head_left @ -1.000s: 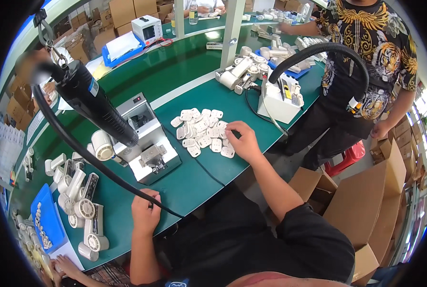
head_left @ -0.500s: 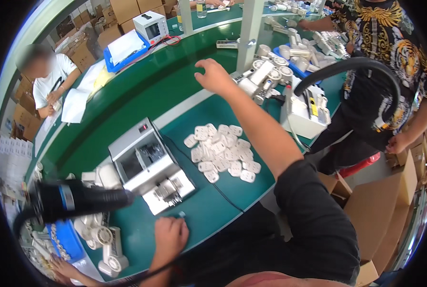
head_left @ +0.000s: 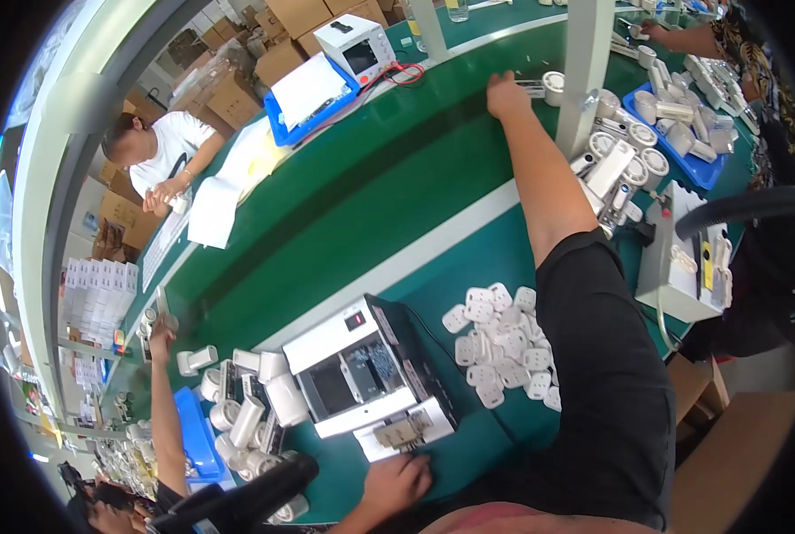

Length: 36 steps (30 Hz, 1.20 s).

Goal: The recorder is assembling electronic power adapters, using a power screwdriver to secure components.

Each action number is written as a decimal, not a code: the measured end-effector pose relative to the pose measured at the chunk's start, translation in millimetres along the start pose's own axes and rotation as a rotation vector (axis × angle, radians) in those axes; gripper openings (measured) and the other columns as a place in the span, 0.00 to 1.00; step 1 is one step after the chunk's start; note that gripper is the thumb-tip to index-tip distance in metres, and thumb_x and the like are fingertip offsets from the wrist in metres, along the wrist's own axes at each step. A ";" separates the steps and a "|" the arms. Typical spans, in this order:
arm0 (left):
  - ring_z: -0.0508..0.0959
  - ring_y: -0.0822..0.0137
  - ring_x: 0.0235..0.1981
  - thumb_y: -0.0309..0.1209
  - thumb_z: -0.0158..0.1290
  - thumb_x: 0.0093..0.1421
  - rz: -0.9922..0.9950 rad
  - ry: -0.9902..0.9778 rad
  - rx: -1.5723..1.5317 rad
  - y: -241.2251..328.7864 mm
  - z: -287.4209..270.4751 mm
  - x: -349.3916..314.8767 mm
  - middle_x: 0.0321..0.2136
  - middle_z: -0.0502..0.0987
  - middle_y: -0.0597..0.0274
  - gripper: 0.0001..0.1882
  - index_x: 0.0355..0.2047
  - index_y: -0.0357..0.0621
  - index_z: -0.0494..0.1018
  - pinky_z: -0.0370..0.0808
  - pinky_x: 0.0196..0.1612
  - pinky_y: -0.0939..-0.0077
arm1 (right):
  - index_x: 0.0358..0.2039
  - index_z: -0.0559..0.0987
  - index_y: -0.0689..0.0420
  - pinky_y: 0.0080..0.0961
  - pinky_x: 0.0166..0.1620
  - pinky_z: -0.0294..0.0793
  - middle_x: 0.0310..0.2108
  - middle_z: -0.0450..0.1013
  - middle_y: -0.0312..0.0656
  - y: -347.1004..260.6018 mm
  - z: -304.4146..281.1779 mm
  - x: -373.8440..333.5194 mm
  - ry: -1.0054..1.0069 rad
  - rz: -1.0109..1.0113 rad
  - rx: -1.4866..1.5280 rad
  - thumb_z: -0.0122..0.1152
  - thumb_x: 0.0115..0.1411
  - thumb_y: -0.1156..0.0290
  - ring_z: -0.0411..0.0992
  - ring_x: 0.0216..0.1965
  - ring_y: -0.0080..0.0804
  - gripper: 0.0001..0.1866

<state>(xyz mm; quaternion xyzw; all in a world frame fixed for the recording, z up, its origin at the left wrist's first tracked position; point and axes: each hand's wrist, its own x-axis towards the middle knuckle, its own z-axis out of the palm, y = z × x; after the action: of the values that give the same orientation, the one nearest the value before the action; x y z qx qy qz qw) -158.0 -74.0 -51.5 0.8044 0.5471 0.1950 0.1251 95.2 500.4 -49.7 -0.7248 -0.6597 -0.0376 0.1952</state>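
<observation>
A green table curves across the view, a green conveyor belt running along its far edge; near the table's front edge stands a silver-and-black benchtop machine with a metal fixture at its front; a white tool box sits at the table's right edge; white handheld fans crowd together left of the machine, toward the table's left end; the person's right hand reaches over the belt to a single white fan, which lies there just left of a pale post; whether those fingers pinch it cannot be told; the left hand is at the table's front edge, just beside the fixture, fingers bent, its grip hidden; right of the machine lie small white plates, heaped loosely.
</observation>
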 end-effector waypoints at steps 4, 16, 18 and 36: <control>0.70 0.59 0.17 0.28 0.57 0.43 0.014 0.047 0.035 -3.1 -3.1 -0.4 0.17 0.68 0.60 0.09 0.28 0.45 0.73 0.66 0.19 0.66 | 0.37 0.73 0.56 0.38 0.33 0.75 0.41 0.67 0.46 -33.6 -67.9 -53.8 0.261 -0.118 0.091 0.53 0.49 0.71 0.74 0.34 0.46 0.12; 0.73 0.54 0.23 0.19 0.52 0.45 0.074 0.429 -0.194 -7.3 8.0 -25.6 0.22 0.73 0.54 0.07 0.27 0.39 0.72 0.70 0.27 0.65 | 0.38 0.73 0.57 0.19 0.38 0.69 0.35 0.68 0.36 9.8 -276.7 -387.0 -0.206 -0.445 1.297 0.58 0.39 0.80 0.68 0.37 0.21 0.20; 0.74 0.52 0.29 0.21 0.54 0.46 0.105 0.390 -0.227 11.6 3.6 -24.2 0.27 0.73 0.51 0.12 0.33 0.39 0.72 0.72 0.32 0.66 | 0.38 0.73 0.57 0.21 0.38 0.70 0.36 0.69 0.38 11.3 -273.2 -425.4 -0.338 -0.585 1.146 0.57 0.39 0.80 0.70 0.37 0.25 0.21; 0.72 0.67 0.38 0.13 0.49 0.49 0.035 0.668 -1.104 43.3 7.3 5.7 0.36 0.70 0.56 0.26 0.48 0.42 0.57 0.72 0.41 0.74 | 0.30 0.75 0.62 0.33 0.39 0.68 0.32 0.70 0.48 89.8 -151.9 -449.6 0.037 -0.275 0.544 0.64 0.45 0.71 0.69 0.36 0.47 0.13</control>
<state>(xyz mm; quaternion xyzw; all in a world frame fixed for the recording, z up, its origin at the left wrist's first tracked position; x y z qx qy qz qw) -116.8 -84.6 -39.1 0.5262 0.3626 0.6898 0.3402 156.2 21.7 -71.2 -0.5491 -0.7337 0.1014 0.3873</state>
